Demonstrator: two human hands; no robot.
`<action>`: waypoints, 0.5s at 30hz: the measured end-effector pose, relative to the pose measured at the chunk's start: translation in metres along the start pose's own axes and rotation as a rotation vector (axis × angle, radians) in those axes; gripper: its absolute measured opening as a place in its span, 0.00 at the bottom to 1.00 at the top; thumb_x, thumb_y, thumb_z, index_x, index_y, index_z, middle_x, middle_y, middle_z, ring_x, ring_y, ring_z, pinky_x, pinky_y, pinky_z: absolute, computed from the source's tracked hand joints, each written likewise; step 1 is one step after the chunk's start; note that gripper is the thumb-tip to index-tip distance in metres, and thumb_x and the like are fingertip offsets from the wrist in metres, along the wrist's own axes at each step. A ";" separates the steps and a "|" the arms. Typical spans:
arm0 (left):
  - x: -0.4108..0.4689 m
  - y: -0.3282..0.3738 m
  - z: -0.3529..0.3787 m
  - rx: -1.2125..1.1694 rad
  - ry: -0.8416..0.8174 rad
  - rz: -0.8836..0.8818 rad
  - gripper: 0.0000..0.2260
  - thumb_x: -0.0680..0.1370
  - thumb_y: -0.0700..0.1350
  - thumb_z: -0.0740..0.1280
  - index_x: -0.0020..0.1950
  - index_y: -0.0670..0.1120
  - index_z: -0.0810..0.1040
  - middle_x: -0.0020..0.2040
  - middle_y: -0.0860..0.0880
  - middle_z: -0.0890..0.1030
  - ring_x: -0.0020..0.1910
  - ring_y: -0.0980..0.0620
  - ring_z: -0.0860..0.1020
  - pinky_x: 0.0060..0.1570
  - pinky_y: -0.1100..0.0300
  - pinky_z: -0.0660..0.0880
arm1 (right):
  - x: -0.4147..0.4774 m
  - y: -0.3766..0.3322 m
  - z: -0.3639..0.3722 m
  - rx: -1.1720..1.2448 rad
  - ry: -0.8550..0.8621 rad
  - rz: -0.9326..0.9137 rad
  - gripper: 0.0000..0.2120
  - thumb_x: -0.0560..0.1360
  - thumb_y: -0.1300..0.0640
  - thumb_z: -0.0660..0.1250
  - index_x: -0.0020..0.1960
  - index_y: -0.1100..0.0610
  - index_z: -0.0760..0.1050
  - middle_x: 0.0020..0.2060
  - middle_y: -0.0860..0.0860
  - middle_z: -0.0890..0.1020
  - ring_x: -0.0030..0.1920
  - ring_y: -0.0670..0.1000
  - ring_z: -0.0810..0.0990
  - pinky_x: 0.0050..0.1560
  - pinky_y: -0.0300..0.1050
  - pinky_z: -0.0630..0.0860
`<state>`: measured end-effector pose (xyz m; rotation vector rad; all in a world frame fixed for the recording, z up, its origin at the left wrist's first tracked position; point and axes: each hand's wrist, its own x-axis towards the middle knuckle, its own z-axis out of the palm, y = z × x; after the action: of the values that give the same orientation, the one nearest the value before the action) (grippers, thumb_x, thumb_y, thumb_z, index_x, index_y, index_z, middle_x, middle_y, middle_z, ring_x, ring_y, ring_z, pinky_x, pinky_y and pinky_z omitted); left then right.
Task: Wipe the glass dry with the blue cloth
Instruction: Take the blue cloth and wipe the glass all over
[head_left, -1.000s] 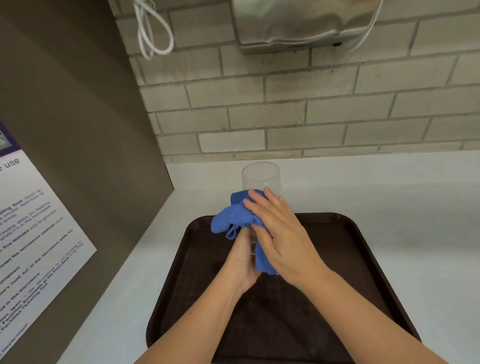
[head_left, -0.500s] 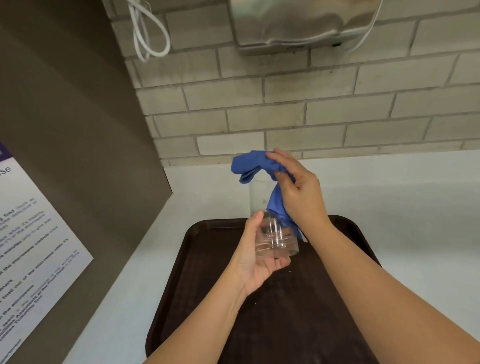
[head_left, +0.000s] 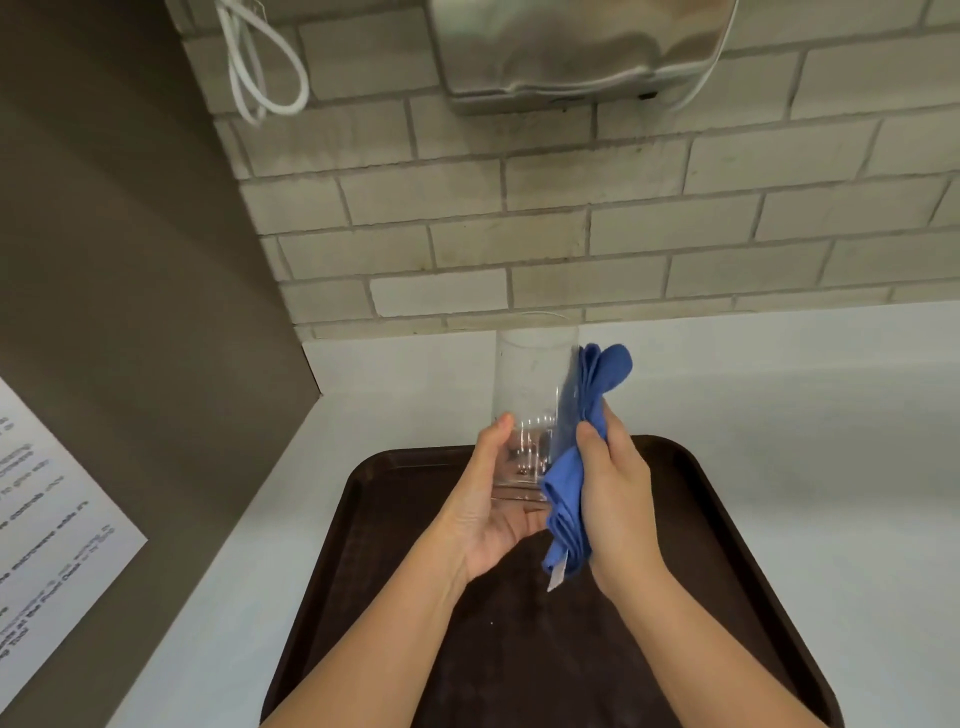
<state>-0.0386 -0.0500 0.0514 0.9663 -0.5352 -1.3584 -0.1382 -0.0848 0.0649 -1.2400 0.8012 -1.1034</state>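
A clear drinking glass (head_left: 531, 384) is held upright above the far end of a dark brown tray (head_left: 737, 597). My left hand (head_left: 488, 512) cups its base, thumb on the left wall and palm under the bottom. My right hand (head_left: 615, 493) grips a bunched blue cloth (head_left: 597, 395) and presses it against the right side of the glass. The cloth sticks up above my fingers and hangs down below my palm, where a small white tag shows.
The tray lies on a white counter (head_left: 805, 405) against a pale brick wall. A brown panel (head_left: 130, 260) with a printed notice (head_left: 41, 545) closes the left side. A steel dispenser (head_left: 566, 47) and a looped white cable (head_left: 260, 67) hang above.
The cloth was wrapped around the glass, then lifted to its rim, and now lies down its right side. The glass has come upright and my right hand has dropped lower.
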 end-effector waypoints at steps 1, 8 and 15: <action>0.000 -0.001 0.000 0.021 0.001 -0.012 0.20 0.65 0.59 0.66 0.47 0.46 0.83 0.44 0.44 0.85 0.44 0.47 0.82 0.49 0.51 0.77 | -0.002 0.003 -0.001 0.026 0.006 0.007 0.15 0.79 0.55 0.54 0.63 0.47 0.70 0.53 0.48 0.81 0.53 0.45 0.80 0.53 0.39 0.76; -0.001 0.010 0.011 0.494 0.139 -0.067 0.30 0.65 0.69 0.62 0.57 0.50 0.79 0.54 0.46 0.83 0.54 0.48 0.80 0.57 0.51 0.76 | 0.002 0.018 -0.006 0.301 0.141 0.152 0.17 0.77 0.50 0.57 0.65 0.48 0.69 0.63 0.51 0.76 0.61 0.51 0.75 0.65 0.53 0.70; 0.002 0.024 0.031 1.019 0.390 0.127 0.37 0.68 0.70 0.60 0.66 0.45 0.70 0.59 0.44 0.79 0.55 0.46 0.79 0.52 0.54 0.77 | 0.010 0.018 -0.007 0.573 0.202 0.371 0.18 0.75 0.46 0.59 0.59 0.56 0.76 0.52 0.54 0.81 0.51 0.54 0.80 0.57 0.52 0.75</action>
<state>-0.0497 -0.0619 0.0875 1.9245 -0.9912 -0.6943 -0.1383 -0.0974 0.0473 -0.4834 0.7550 -1.0576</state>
